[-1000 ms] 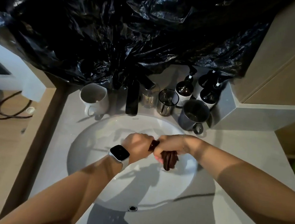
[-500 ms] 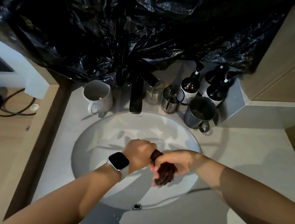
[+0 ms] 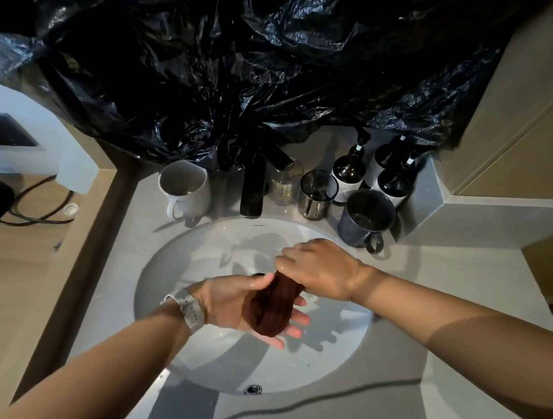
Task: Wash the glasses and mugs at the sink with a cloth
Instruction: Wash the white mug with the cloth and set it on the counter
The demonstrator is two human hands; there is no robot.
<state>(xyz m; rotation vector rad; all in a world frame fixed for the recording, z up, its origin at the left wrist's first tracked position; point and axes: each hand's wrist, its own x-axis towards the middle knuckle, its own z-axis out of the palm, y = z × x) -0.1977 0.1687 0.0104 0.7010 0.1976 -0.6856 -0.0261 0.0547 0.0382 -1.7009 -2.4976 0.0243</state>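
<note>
Over the white sink basin (image 3: 183, 347) a bunched dark brown cloth (image 3: 272, 307) lies in the upturned palm of my left hand (image 3: 240, 300), whose fingers are stretched out beneath it. My right hand (image 3: 318, 267) grips the cloth's upper end from above. Behind the basin stand a white mug (image 3: 184, 186), a clear glass (image 3: 283, 186), a smoky glass (image 3: 316, 195) and a dark grey mug (image 3: 365, 217).
A black tap (image 3: 253, 189) rises behind the basin. Dark pump bottles (image 3: 350, 169) stand at the back right against a grey ledge (image 3: 467, 214). Black plastic sheeting (image 3: 234, 49) hangs over the wall. A wooden surface (image 3: 3, 264) with a cable lies to the left.
My left hand turned palm up and opened under the cloth. My right hand shifted up and right, still gripping the cloth's top end. The wringing twist has loosened.
</note>
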